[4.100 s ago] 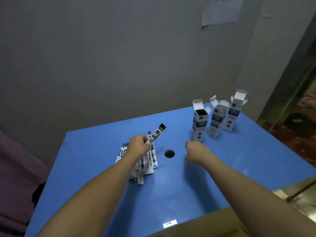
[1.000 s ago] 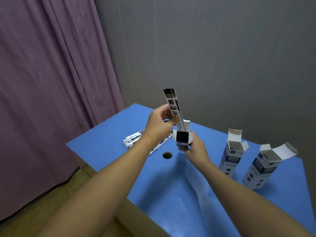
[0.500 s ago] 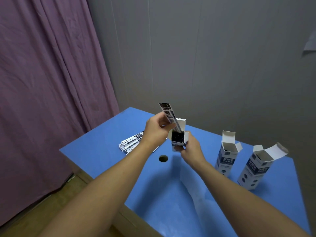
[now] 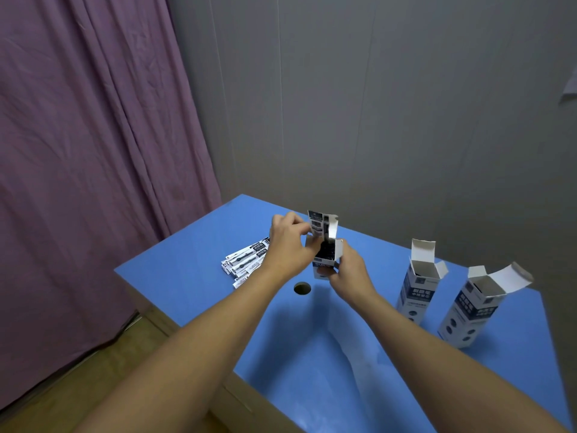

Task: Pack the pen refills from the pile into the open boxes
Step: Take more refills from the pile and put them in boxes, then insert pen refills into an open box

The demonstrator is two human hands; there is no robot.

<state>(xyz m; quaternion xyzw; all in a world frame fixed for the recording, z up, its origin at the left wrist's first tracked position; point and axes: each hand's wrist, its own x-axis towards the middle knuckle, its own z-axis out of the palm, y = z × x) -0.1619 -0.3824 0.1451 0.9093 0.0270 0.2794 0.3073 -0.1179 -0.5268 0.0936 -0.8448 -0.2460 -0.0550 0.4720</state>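
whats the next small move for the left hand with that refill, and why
Probably push the refill straight down until it drops fully into the held box. The left hand pinches it near its top, its lower part is already inside the open mouth, and its top end pokes above the flap. The right hand grips the box from below, so it looks steadied for the push.

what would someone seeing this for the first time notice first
Mid-frame, above the blue table, the left hand feeds a pen refill into a small open box held by the right hand. Two more open boxes stand to the right, with a refill pile on the left.
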